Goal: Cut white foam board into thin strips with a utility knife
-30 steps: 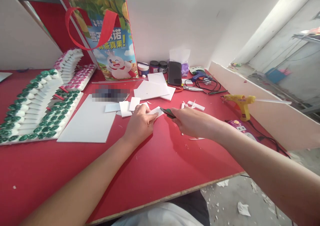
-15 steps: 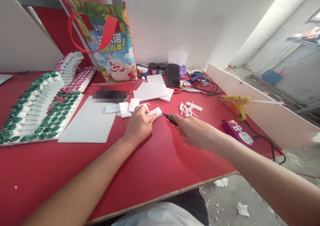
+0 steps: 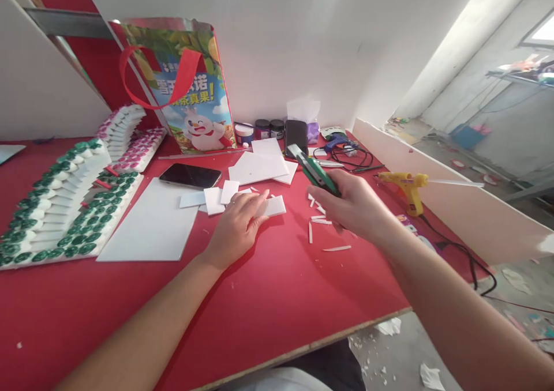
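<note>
A small white foam board piece [image 3: 276, 206] lies on the red table under the fingertips of my left hand [image 3: 236, 224]. The thumb sits at its near edge and the fingers at its far side, closed on it. My right hand [image 3: 350, 200] is wrapped round a green utility knife [image 3: 318, 173], raised above the table with the blade pointing up and away to the left. Thin white offcut strips [image 3: 321, 220] are scattered below the knife. Several small white pieces [image 3: 213, 200] lie just left of my left hand, beside a larger white sheet [image 3: 149, 229].
A phone [image 3: 190, 175] rests on the large sheet. White boards [image 3: 257, 169], paint jars [image 3: 262, 129] and a shopping bag [image 3: 186, 91] stand or lie behind. At the right are a yellow glue gun [image 3: 409, 188] and its cord; at the left, a green-and-white decorated model [image 3: 73, 206].
My right hand has lifted the knife up off the foam board piece. Several strips now lie spread nearer to me. The left fingers have shifted on the piece, and the view has tilted up slightly.
</note>
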{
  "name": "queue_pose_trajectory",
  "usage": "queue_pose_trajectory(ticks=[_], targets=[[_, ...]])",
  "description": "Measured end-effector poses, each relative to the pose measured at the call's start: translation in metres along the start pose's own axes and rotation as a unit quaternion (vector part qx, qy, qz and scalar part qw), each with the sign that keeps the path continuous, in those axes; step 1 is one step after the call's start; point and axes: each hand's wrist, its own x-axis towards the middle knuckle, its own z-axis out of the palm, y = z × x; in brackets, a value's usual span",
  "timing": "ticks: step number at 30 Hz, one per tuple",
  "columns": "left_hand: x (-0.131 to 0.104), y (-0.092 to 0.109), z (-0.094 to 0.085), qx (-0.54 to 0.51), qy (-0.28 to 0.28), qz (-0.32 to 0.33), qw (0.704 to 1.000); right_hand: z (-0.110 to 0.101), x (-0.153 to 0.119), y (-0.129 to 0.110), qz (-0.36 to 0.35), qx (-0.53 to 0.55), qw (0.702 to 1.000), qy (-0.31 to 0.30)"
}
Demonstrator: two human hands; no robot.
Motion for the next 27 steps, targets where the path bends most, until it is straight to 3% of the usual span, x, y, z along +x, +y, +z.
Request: queue_pose_trajectory(ticks=[2, 5, 8, 10, 14, 17, 19, 21, 23, 25, 27], targets=[[0.001, 0.003, -0.005, -0.009, 0.019, 0.021, 1.000, 0.014, 0.019, 0.002, 0.042, 0.189, 0.981, -0.033], [0.003, 0.006, -0.011, -0.019, 0.042, 0.038, 0.998, 0.033, 0.042, 0.006, 0.120, 0.367, 0.914, -0.125], [0.004, 0.005, -0.015, -0.021, 0.047, 0.041, 0.998, 0.044, 0.048, 0.012, 0.140, 0.395, 0.881, -0.218], [0.004, 0.003, -0.016, -0.025, 0.037, 0.039, 0.998, 0.048, 0.045, 0.016, 0.124, 0.396, 0.878, -0.239], [0.006, 0.003, -0.017, -0.045, 0.012, 0.017, 0.999, 0.056, 0.040, 0.021, 0.105, 0.406, 0.881, -0.221], [0.008, 0.009, -0.014, -0.145, 0.045, -0.108, 0.982, 0.060, 0.040, 0.023, 0.086, 0.435, 0.877, -0.186], [0.010, 0.015, -0.011, -0.302, 0.096, -0.236, 0.919, 0.063, 0.041, 0.024, 0.066, 0.461, 0.870, -0.161], [0.011, 0.020, -0.008, -0.463, 0.105, -0.350, 0.807, 0.068, 0.041, 0.025, 0.044, 0.481, 0.864, -0.144], [0.013, 0.023, -0.005, -0.563, 0.107, -0.412, 0.708, 0.073, 0.039, 0.025, 0.019, 0.486, 0.863, -0.134], [0.014, 0.024, -0.003, -0.606, 0.134, -0.436, 0.652, 0.079, 0.038, 0.024, -0.009, 0.475, 0.872, -0.120], [0.014, 0.021, -0.004, -0.616, 0.157, -0.439, 0.634, 0.081, 0.036, 0.023, -0.034, 0.447, 0.886, -0.119]])
